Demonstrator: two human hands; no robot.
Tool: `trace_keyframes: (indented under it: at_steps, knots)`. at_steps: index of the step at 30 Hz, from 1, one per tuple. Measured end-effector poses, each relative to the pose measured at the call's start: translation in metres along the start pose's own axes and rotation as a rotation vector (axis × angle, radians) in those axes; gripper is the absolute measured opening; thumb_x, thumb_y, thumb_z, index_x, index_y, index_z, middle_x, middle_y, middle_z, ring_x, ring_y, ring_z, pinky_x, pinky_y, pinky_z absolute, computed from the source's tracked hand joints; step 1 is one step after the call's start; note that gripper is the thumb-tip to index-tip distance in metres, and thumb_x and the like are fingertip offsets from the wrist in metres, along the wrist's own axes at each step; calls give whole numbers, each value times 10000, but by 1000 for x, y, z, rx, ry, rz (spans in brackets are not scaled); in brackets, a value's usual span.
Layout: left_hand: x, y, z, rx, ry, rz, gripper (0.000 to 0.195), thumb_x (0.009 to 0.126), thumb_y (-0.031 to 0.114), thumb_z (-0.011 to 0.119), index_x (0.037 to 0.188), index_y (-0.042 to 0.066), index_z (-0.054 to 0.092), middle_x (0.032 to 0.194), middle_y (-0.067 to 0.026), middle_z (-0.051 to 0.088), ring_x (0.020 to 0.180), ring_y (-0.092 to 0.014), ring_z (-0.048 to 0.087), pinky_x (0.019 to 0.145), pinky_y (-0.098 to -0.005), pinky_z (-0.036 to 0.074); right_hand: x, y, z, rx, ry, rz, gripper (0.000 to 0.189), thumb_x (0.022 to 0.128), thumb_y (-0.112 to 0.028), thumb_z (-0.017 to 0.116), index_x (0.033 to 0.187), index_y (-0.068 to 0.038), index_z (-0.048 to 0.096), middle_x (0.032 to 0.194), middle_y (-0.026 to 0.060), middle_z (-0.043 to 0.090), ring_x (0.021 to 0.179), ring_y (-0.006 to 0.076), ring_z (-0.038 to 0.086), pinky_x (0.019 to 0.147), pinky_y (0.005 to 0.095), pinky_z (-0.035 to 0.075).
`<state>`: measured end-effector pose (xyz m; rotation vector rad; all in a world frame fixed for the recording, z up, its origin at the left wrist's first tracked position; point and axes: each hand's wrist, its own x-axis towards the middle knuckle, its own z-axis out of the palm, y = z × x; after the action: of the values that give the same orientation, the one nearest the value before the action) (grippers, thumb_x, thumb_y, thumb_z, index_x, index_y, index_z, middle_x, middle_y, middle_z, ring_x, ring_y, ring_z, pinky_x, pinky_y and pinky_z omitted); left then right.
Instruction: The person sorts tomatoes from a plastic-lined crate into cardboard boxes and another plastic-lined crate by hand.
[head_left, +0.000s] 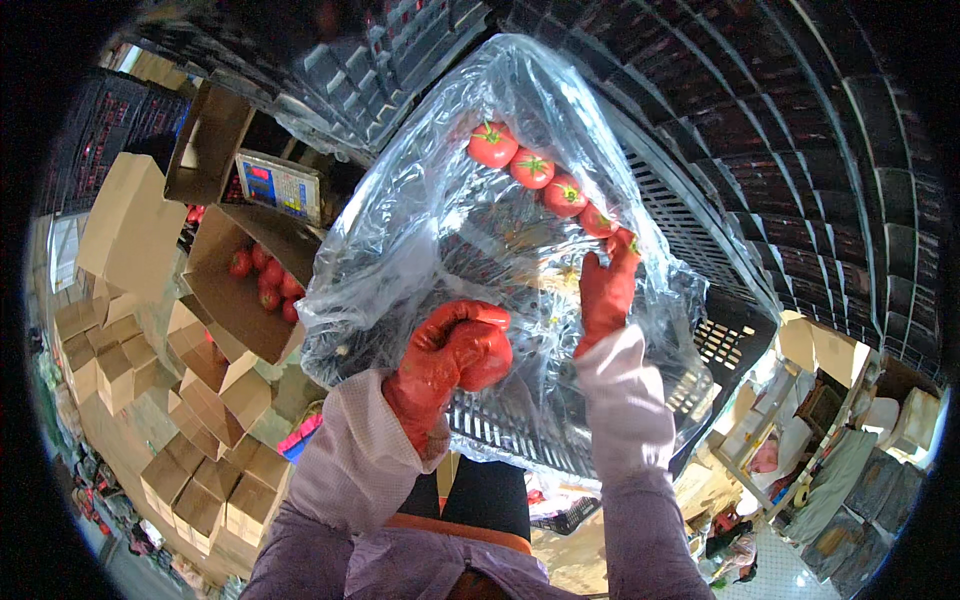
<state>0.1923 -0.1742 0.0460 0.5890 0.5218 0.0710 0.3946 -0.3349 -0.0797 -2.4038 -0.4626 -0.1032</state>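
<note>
A clear plastic liner bag (390, 247) is spread inside a black plastic crate (675, 225) before me. Along the crate's far right side, a row of red tomatoes (532, 168) with green calyxes lies in the liner. At the near end of this row, my right hand (609, 292), in a red rubber glove, has its fingers on a tomato (622, 241), partly covered by the glove. My left hand (439, 367), gloved alike, is curled around another tomato (486, 358) above the near left part of the crate.
Left of the crate, a cardboard box (217, 300) holds several tomatoes, near a digital scale (279, 186). Open cardboard boxes (202, 487) stand on the floor at lower left. Stacked black crates (795, 150) rise at the right. A person (731, 551) is at lower right.
</note>
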Motion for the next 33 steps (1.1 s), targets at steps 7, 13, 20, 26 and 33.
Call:
trace_keyframes:
  at_steps: [7, 13, 20, 26, 33]
  knots:
    - [-3, 17, 3, -25, 88, -161, 299, 923, 235, 540, 1051, -29, 600, 1043, -175, 647, 900, -302, 651, 772, -393, 529, 58, 8, 55, -292, 6, 171, 477, 628, -311, 793, 925, -81, 499, 951, 144, 577, 898, 339, 572, 784, 463, 448]
    - [0, 19, -1, 133, 21, -274, 444, 946, 371, 452, 1028, -23, 640, 1002, -170, 663, 915, -248, 640, 785, -334, 502, 37, -41, -12, 623, -212, 606, 530, 756, -306, 711, 1191, -85, 505, 1003, 56, 604, 806, 144, 570, 597, 253, 451]
    - [-2, 29, 16, 52, -43, -302, 433, 973, 361, 435, 1050, -14, 637, 902, -118, 674, 773, -177, 642, 711, -294, 510, 17, -64, -74, 1764, -671, 799, 727, 853, -683, 363, 1250, -92, 512, 1101, 175, 602, 411, 171, 458, 336, 266, 319]
    - [6, 11, 12, -63, -142, -184, 536, 916, 218, 563, 1382, 63, 346, 1148, -131, 569, 1029, -230, 582, 772, -375, 535, -2, -96, -90, 1478, -779, 785, 793, 842, -725, 309, 1121, -37, 588, 838, 156, 636, 391, 177, 524, 305, 267, 349]
    - [-3, 7, 18, 29, -209, -207, 860, 734, 181, 763, 1429, 98, 264, 1208, -80, 514, 969, -241, 575, 709, -362, 534, -30, -163, -105, 585, -808, 727, 498, 968, -437, 403, 904, -8, 647, 587, 68, 592, 414, 132, 505, 372, 261, 380]
